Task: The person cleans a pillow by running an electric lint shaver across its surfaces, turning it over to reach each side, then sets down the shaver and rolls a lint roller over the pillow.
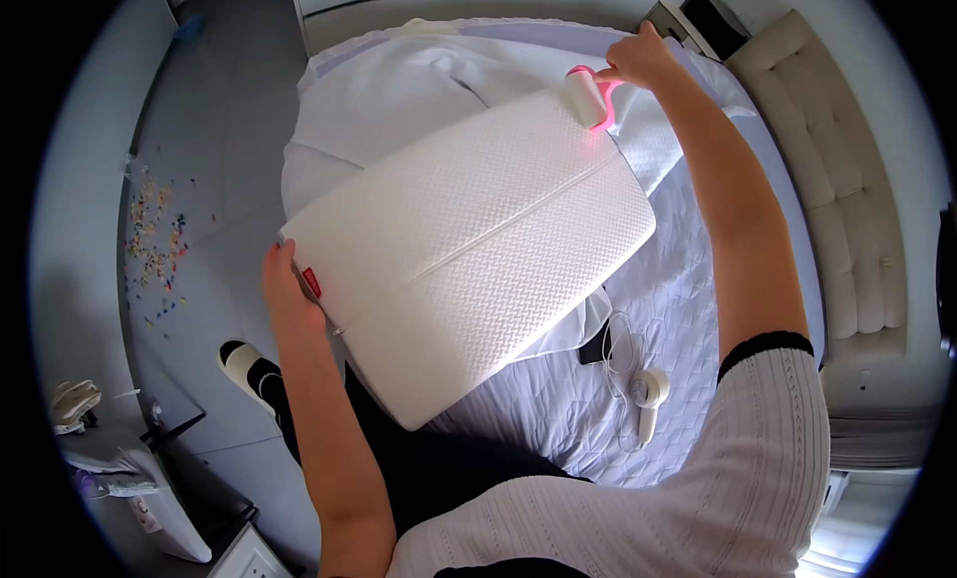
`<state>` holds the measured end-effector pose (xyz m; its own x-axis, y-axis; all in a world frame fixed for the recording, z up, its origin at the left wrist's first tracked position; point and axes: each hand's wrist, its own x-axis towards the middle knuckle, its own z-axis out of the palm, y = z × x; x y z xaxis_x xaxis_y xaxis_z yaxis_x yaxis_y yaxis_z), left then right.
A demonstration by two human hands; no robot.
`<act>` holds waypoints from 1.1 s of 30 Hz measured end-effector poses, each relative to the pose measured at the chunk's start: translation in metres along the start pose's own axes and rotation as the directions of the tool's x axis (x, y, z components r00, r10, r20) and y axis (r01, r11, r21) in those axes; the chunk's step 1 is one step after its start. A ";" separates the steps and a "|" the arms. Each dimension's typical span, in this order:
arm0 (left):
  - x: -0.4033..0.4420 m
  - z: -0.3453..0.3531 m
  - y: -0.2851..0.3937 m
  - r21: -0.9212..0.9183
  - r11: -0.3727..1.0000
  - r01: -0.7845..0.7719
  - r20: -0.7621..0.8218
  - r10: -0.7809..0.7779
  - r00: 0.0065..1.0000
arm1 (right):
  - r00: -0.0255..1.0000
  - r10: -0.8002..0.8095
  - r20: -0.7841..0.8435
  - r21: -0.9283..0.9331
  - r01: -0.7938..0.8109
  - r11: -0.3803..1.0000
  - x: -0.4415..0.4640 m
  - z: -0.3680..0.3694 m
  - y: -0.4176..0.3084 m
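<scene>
A large white pillow (439, 219) with a woven texture is held tilted over the bed, a zip running along its upper face. My left hand (291, 289) grips its left edge, close to a small red tag (312, 282); the fingers behind the edge are mostly hidden. At the pillow's far right corner, my right hand (638, 60) is closed around the pink handle of a lint roller (588, 98). The white roll of the lint roller rests against the pillow's surface.
Rumpled white bedding (399, 90) covers the far part of the bed (688, 309). A white corded handheld device (648, 389) lies on the quilted sheet beside a black object (595, 346). Small colourful pieces (158, 239) are scattered over the floor. A tufted headboard (847, 179) stands at right.
</scene>
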<state>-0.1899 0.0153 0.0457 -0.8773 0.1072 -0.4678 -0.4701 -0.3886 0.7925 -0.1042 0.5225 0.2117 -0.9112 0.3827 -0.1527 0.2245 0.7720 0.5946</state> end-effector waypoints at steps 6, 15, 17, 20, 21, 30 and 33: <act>0.012 0.007 0.000 -0.097 0.995 0.014 -0.033 -0.017 0.999 | 0.979 -0.004 0.203 -0.333 0.073 0.940 0.050 -0.002 -0.035; -0.001 0.030 0.023 -0.149 0.979 0.139 -0.110 -0.157 0.981 | 0.956 0.068 0.284 -0.187 -0.014 0.982 0.072 0.003 -0.024; 0.002 0.029 0.023 -0.151 0.978 0.140 -0.118 -0.159 0.980 | 0.949 -0.073 0.308 -0.186 0.135 0.973 0.077 -0.011 -0.013; -0.002 0.032 0.026 -0.157 0.977 0.143 -0.125 -0.163 0.979 | 0.958 -0.141 0.250 -0.324 0.220 0.920 0.092 -0.016 -0.001; -0.004 0.034 0.027 -0.158 0.977 0.141 -0.126 -0.162 0.979 | 0.958 -0.136 0.251 -0.328 0.217 0.919 0.092 -0.013 -0.001; -0.001 0.025 0.021 -0.205 0.973 0.105 -0.084 -0.124 0.989 | 0.970 -0.205 0.132 -0.434 0.243 0.868 0.084 0.030 -0.053; 0.005 0.022 0.017 -0.225 0.970 0.096 -0.099 -0.121 0.988 | 0.944 -0.317 0.096 -0.405 0.328 0.854 0.075 0.020 -0.067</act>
<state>-0.2039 0.0297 0.0654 -0.7999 0.0625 -0.5968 -0.5186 -0.5725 0.6350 -0.1808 0.5096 0.1446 -0.8977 0.1655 -0.4083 -0.2467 0.5788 0.7772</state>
